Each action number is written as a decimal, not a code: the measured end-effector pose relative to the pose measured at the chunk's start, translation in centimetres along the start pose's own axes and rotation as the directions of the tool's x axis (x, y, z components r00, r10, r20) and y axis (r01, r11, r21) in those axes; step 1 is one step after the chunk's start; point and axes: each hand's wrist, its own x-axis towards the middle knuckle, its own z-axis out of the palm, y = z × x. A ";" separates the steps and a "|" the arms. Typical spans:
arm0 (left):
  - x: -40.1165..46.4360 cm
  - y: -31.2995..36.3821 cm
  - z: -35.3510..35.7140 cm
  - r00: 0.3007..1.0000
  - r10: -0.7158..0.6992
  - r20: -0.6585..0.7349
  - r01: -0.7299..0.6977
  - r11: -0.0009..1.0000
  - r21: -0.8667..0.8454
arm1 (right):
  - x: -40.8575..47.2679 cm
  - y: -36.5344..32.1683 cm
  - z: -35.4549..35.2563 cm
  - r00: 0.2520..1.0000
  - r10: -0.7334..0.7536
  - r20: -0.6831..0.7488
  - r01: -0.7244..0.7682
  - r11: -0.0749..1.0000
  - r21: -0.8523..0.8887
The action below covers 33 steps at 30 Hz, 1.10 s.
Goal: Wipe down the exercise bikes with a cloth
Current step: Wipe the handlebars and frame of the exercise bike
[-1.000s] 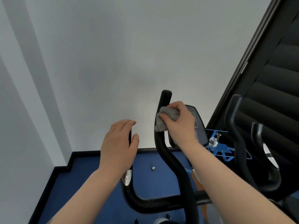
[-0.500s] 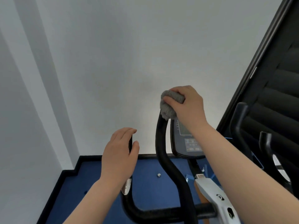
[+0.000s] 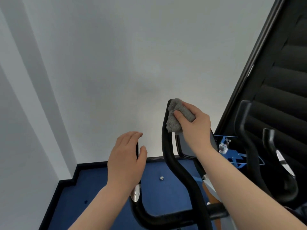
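Note:
The exercise bike's black right handlebar [image 3: 176,165] curves up in front of me. My right hand [image 3: 194,127] presses a grey fluffy cloth [image 3: 174,118] against the top end of that bar. Behind my wrist sits the bike's console [image 3: 183,146], mostly hidden. My left hand [image 3: 126,161] is wrapped around the left handlebar grip [image 3: 137,149], of which only a thin black strip shows between fingers and thumb. A chrome sensor plate [image 3: 136,193] shows just below that hand.
A white wall stands close ahead, with a blue carpet [image 3: 99,188] and black skirting below. A second bike's black handlebars [image 3: 249,146] rise at the right before a dark slatted blind [image 3: 285,80]. A small bottle sits on a blue rack [image 3: 223,147].
My right hand with the cloth rose from mid-bar to the bar's tip, then came slightly down its upper part. My left hand has stayed on the left grip.

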 end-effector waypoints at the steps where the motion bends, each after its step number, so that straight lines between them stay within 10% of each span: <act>1: 0.1 0.0 0.0 1.000 -0.001 -0.001 0.001 1.000 0.001 | 0.0 0.1 -0.2 1.000 0.013 -0.005 -0.013 1.000 0.002; 13: -0.1 -0.1 0.3 1.000 0.007 -0.014 -0.007 1.000 0.006 | -3.6 1.6 -0.2 0.989 0.134 0.068 -0.106 0.943 -0.315; 19: -0.1 -0.2 0.3 1.000 0.015 -0.013 -0.015 1.000 0.003 | -0.2 -0.9 0.8 0.996 0.053 -0.068 -0.051 0.999 0.018; 26: -0.1 -0.2 0.0 1.000 0.012 0.001 -0.012 1.000 -0.003 | -3.9 1.5 -0.6 0.968 0.195 0.155 -0.118 0.907 -0.405; 30: -0.1 -0.3 -0.2 1.000 0.017 0.012 -0.017 1.000 -0.014 | -0.7 -1.7 -1.4 0.976 -0.116 0.184 0.173 0.928 -0.329; 33: 0.0 -0.4 -0.4 0.999 0.024 0.024 -0.024 1.000 -0.011 | 1.0 -2.5 0.2 0.852 -0.448 0.271 0.522 0.693 -0.497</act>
